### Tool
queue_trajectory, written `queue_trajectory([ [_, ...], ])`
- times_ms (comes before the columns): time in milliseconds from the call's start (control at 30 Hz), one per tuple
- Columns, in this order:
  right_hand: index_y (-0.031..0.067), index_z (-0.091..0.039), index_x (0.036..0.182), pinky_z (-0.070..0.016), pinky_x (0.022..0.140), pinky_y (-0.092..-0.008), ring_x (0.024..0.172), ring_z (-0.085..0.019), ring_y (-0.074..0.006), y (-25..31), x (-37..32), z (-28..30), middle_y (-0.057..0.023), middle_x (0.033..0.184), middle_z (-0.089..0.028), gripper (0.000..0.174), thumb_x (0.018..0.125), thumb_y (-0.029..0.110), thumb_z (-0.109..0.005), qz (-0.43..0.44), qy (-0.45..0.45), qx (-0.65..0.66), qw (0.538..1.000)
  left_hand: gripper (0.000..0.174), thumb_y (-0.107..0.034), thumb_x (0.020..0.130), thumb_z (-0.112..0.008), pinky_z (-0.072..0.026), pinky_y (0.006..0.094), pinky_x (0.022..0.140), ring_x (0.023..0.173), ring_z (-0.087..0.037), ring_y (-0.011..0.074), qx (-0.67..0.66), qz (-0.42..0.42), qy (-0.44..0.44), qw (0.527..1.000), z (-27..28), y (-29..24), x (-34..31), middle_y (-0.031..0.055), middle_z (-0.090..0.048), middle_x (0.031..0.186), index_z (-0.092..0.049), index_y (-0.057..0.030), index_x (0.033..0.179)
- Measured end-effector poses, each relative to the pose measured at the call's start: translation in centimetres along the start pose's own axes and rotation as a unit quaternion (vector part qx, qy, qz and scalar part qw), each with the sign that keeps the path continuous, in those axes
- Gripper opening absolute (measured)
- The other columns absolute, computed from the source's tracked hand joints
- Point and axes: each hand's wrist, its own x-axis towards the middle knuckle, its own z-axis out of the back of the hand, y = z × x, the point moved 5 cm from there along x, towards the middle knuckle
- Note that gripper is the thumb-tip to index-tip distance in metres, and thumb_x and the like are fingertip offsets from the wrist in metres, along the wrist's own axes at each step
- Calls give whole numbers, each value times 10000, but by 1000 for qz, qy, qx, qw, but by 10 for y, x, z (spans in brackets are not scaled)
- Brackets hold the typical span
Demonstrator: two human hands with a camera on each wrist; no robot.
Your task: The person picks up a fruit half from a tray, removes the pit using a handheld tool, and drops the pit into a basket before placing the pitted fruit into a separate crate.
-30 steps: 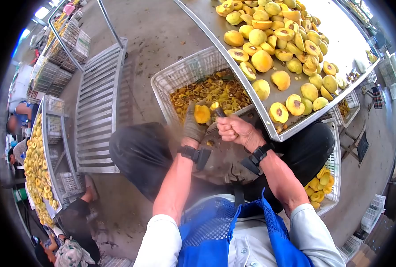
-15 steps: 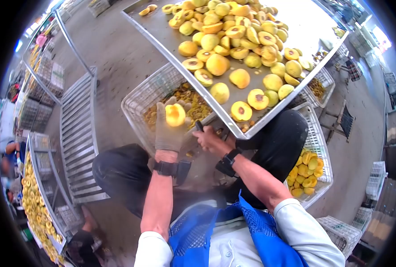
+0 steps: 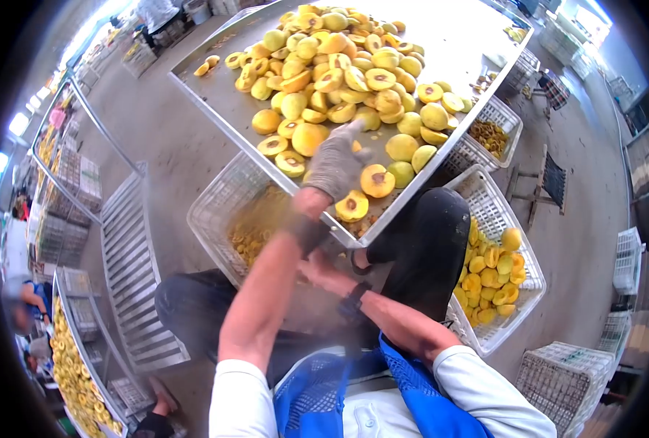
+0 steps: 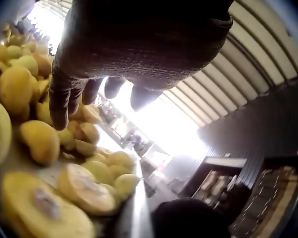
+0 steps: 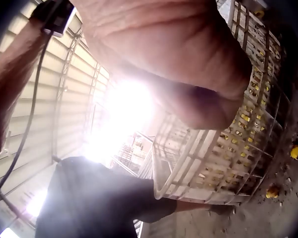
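Observation:
My gloved left hand [image 3: 335, 160] reaches over the metal tray table [image 3: 209, 86], palm down, fingers extended toward a heap of yellow peaches [image 3: 332, 58], many halved with pits showing. Two cut halves, one a peach half [image 3: 352, 206], lie by its wrist near the tray's corner. In the left wrist view the glove [image 4: 139, 54] hovers beside whole and halved fruit, holding nothing. My bare right hand [image 3: 321, 270] is low between the knees, partly behind the left forearm. From the right wrist, its fingers curl around a dark handle [image 5: 206, 94]; the tool's tip is hidden.
Below the tray's left edge stands a plastic crate [image 3: 213, 208] of pits and scraps. By the right knee, another crate [image 3: 530, 281] holds pitted peach halves. A slatted metal cart [image 3: 142, 270] is at left, a folding stool [image 3: 554, 179] at right, with stacked crates [image 3: 564, 379] behind.
The left hand held a peach half over the scrap crate; now, without it, it has moved up and right over the tray. The right hand drew back lower. The head view shifted.

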Motion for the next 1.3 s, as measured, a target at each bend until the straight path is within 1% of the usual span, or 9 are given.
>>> queue_trajectory([
  [433,-34,-616,871,-511,613,-416,626,-641,-246,-8,11,3,-131,695,-626,386,884,340,-710,-4,-27,21,999,358,-115,847,-706,-526,459,928,1059,-663,385,260,-64,206,941,-40,43,36,221,-671,1128,-648,-77,1199],
  [500,-34,-622,877,-502,602,-412,629,-637,-241,7,-2,11,-132,696,-626,384,885,338,-719,-45,-32,36,998,445,-175,881,-728,-552,396,881,994,-693,312,18,-28,129,991,-8,37,25,194,-685,1105,-628,-55,1298],
  [533,-34,-622,877,-502,602,-412,629,-637,-241,4,-4,10,-132,696,-626,384,885,338,-719,-43,-27,37,998,503,-207,930,-708,-568,334,820,951,-701,231,-102,144,171,969,10,32,14,134,-693,1102,-578,-42,1388],
  [667,-15,-621,946,-462,537,-358,607,-570,-185,17,-2,10,-34,708,-583,338,926,315,-688,14,-42,38,998,631,-319,967,-682,-610,361,886,1103,-676,277,-598,106,59,793,60,58,-51,162,-617,1305,-455,-21,1475],
  [733,18,-604,971,-437,498,-323,560,-531,-146,32,-10,11,2,692,-545,269,944,277,-670,20,-54,66,996,714,-530,977,-609,-605,377,897,1097,-675,303,-649,124,-32,750,66,76,-84,170,-634,1273,-466,-24,1459],
  [800,56,-583,974,-397,462,-273,521,-482,-89,53,-21,15,33,682,-512,181,964,225,-648,81,-12,117,990,733,-608,970,-561,-602,367,802,1070,-681,308,-521,152,-102,834,84,96,-114,171,-665,1219,-516,-24,1409],
  [933,55,-540,882,-349,450,-261,498,-445,-73,107,-51,28,20,668,-510,163,965,167,-624,200,-75,13,977,733,-648,960,-538,-570,345,658,1024,-690,304,-660,197,-153,709,83,126,-161,177,-689,1167,-560,-28,1349],
  [1033,-33,-533,924,-457,726,-450,766,-582,-362,129,-55,27,-217,787,-582,276,918,208,-667,200,-59,-69,976,715,-633,974,-525,-572,328,681,982,-687,254,-661,216,-176,697,77,122,-180,134,-686,1141,-566,-22,1343],
  [1300,-33,-510,910,-437,726,-455,762,-540,-364,145,-53,18,-229,803,-564,281,933,199,-668,219,-49,-226,948,640,-564,1015,-531,-573,292,800,963,-672,147,-629,186,-206,726,70,116,-188,76,-685,1102,-592,-4,1318],
])
